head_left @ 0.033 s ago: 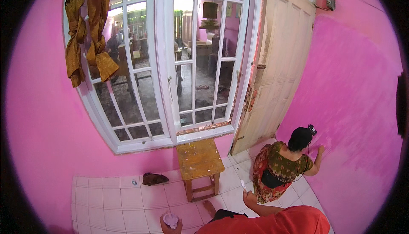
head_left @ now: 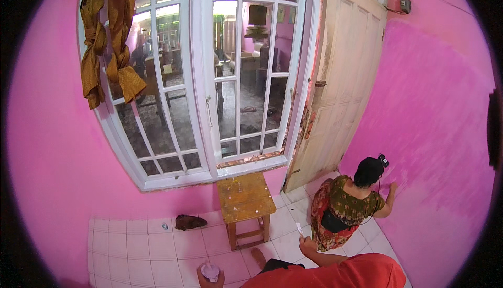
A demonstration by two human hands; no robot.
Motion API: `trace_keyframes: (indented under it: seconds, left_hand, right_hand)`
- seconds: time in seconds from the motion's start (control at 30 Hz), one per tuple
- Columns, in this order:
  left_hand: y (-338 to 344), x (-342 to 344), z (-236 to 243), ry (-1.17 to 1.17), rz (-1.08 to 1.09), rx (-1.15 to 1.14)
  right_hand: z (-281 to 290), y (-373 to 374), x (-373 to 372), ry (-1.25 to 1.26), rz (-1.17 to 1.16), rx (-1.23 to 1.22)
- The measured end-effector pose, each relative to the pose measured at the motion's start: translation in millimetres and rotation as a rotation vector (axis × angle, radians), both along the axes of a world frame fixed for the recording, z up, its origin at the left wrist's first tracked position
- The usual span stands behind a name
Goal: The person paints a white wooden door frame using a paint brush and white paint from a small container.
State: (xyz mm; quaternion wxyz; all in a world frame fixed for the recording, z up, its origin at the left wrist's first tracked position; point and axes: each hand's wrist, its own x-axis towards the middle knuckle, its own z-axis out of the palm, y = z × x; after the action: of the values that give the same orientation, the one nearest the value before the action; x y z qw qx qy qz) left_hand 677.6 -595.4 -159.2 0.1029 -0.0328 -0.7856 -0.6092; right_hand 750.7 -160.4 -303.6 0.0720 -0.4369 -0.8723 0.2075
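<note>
Your left hand [head_left: 208, 276] sits low at the bottom edge, its grip closed around a small pale crumpled cloth [head_left: 211, 271] held just above the white floor tiles [head_left: 157, 246]. Your right hand [head_left: 306, 244] pinches a thin white stick-like tool [head_left: 299, 230], near the wooden stool [head_left: 244, 198]. Beyond it, another person [head_left: 348, 207] crouches with one hand on the pink wall [head_left: 440, 131].

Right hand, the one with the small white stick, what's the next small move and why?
Probably reach right toward the pink wall: the right hand holds a small white tool low over the tiled floor, touching no surface, while the left hand cups a small pale object.
</note>
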Motion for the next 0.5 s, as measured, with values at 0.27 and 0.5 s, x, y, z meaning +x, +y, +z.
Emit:
trace_keyframes:
  seconds: [0.27,0.5]
  left_hand:
    - [-1.4,-11.5,7.3,0.039,-0.063,-0.027]
    - [8.1,-14.3,21.5,0.053,-0.087,0.047]
  right_hand:
    - [10.3,1.9,-11.5,-0.035,0.016,-0.020]
    - [-15.2,9.6,-26.4,-0.033,0.197,-0.034]
